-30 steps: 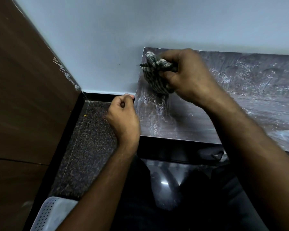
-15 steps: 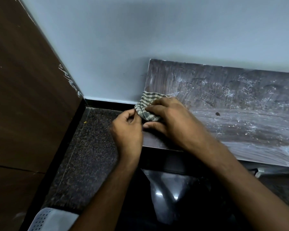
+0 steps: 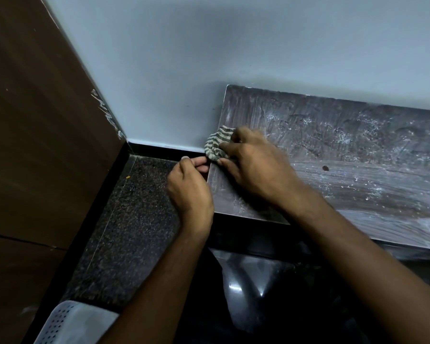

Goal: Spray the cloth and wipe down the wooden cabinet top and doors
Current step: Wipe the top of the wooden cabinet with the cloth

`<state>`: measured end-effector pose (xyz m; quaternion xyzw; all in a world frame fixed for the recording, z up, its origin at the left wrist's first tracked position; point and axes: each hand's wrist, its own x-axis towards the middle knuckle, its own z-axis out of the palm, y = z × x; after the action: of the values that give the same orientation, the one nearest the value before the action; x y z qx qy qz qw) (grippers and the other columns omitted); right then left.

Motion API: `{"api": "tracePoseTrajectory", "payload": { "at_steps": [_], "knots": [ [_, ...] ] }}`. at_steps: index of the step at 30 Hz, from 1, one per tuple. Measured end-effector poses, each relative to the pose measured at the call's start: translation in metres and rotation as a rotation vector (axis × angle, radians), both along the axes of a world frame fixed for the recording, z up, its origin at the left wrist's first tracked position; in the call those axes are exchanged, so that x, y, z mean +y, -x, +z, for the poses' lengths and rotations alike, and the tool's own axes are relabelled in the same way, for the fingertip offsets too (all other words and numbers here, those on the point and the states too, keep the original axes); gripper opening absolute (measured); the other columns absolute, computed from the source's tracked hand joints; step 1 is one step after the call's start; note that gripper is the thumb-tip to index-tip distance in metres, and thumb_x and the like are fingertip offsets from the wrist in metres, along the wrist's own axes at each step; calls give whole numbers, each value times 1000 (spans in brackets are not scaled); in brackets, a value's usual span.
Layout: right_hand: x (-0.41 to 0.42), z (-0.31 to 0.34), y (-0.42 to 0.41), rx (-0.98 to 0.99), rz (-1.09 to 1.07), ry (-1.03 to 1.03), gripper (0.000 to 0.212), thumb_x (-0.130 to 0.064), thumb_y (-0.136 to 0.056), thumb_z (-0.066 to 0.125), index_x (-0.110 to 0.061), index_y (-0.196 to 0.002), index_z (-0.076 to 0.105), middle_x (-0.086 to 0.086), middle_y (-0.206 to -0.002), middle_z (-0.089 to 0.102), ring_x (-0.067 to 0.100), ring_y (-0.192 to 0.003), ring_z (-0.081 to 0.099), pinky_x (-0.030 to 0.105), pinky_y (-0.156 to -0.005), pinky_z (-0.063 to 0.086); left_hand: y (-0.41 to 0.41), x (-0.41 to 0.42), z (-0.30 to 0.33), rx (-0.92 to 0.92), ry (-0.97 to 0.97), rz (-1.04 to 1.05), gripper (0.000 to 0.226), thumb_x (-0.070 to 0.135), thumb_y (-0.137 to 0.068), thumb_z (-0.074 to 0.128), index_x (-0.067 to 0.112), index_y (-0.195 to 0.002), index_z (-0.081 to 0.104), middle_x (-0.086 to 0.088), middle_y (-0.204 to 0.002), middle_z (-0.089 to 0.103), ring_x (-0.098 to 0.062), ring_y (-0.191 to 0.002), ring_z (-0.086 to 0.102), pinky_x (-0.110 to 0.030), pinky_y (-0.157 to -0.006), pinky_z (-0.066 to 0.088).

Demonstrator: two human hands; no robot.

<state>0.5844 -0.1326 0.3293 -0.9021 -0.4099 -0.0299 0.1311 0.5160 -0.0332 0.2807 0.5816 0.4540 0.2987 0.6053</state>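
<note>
Head view gives me both hands at the left end of the wooden cabinet top (image 3: 345,155), close together at its left edge. My right hand (image 3: 256,167) lies on the striped cloth (image 3: 216,145), fingers curled over it and pressing it onto the board near the back-left corner, just where the top meets the pale wall (image 3: 233,58). The cloth is bunched, and part of it sticks out past the fingertips toward the wall. My left hand (image 3: 190,184) sits just beside the board's left edge, thumb and forefinger pinched together next to the cloth; I cannot tell whether they actually hold a fold of it. The cabinet top carries whitish smears and streaks across most of its surface, with one small dark spot (image 3: 324,168) to the right of my right hand. Left of the cabinet lies a dark speckled stone floor (image 3: 134,219), bordered by a brown wooden panel (image 3: 35,120). A white perforated basket (image 3: 67,324) shows at the bottom-left corner.
</note>
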Motion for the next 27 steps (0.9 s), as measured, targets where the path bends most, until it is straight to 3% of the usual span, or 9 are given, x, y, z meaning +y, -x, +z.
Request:
{"api": "tracePoseTrajectory", "payload": {
  "at_steps": [5, 10, 19, 24, 27],
  "knots": [
    [-10, -5, 27, 10, 69, -5, 36, -43, -95, 48, -19, -111, 70, 5, -113, 56, 26, -104, 52, 44, -81, 52, 0, 0, 1, -39, -18, 79, 37, 30, -87, 36, 22, -80, 72, -2, -75, 74, -21, -73, 71, -47, -77, 57],
    [-17, -12, 44, 15, 52, -38, 42, -45, -89, 46, -20, -112, 72, 3, -109, 59, 25, -98, 53, 44, -76, 53, 0, 0, 1, -28, -76, 119, 34, 21, -94, 37, 17, -93, 71, 2, -76, 67, -18, -75, 64, -45, -82, 52],
    [-6, -9, 23, -1, 16, -33, 32, -41, -95, 54, -21, -114, 70, 3, -115, 55, 24, -106, 51, 42, -81, 51, 0, -1, -1, -46, -121, 109, 42, 38, -100, 32, 18, -93, 68, 3, -70, 64, -21, -75, 63, -44, -82, 51],
    [-19, -7, 53, 62, 151, -31, 42, -42, -89, 40, -21, -108, 71, 0, -109, 57, 24, -99, 54, 43, -76, 53, 2, -4, 1, -87, -121, 154, 46, 40, -100, 31, 14, -95, 69, -1, -77, 62, -20, -77, 61, -43, -82, 49],
    [-18, -6, 43, 87, 127, -38, 36, -40, -91, 48, -22, -109, 73, 1, -111, 56, 24, -100, 53, 44, -78, 53, 2, -4, 1, -123, -95, 175, 49, 45, -96, 30, 16, -94, 69, -2, -78, 61, -21, -78, 60, -46, -83, 49]
  ]
}}
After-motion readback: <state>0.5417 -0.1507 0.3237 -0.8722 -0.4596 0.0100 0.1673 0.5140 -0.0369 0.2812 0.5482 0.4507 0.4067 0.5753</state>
